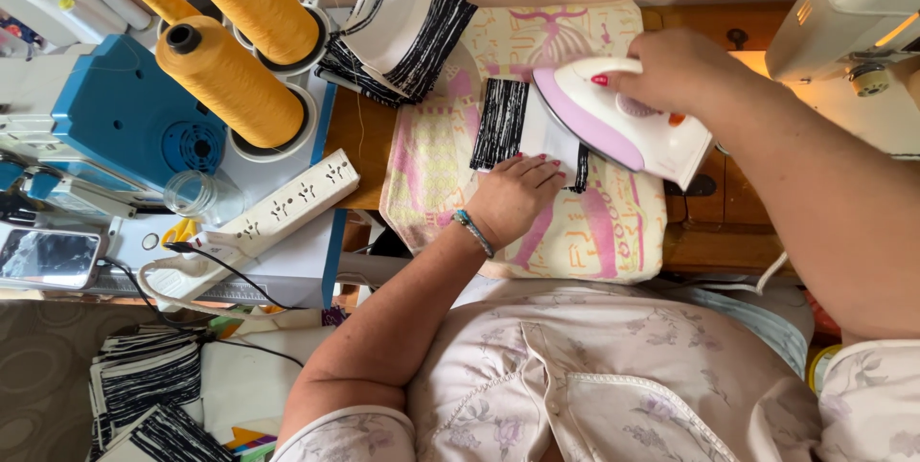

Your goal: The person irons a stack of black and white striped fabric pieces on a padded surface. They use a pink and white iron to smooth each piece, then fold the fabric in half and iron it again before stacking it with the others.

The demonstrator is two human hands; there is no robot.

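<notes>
My right hand (685,69) grips the handle of a white and lilac iron (613,122), whose tip rests over a black-and-white striped fabric piece (503,122). That piece lies on a pink and cream patterned pressing cloth (613,232) spread over the wooden table. My left hand (517,196) lies flat with fingers together, pressing the near edge of the fabric piece, just left of the iron's tip. A beaded bracelet circles my left wrist.
A stack of cut striped pieces (398,35) lies behind the cloth. Yellow thread cones (225,79) stand on a blue machine (125,117) at left, beside a white power strip (273,218). A sewing machine (843,31) stands at right. More striped pieces (144,385) lie low left.
</notes>
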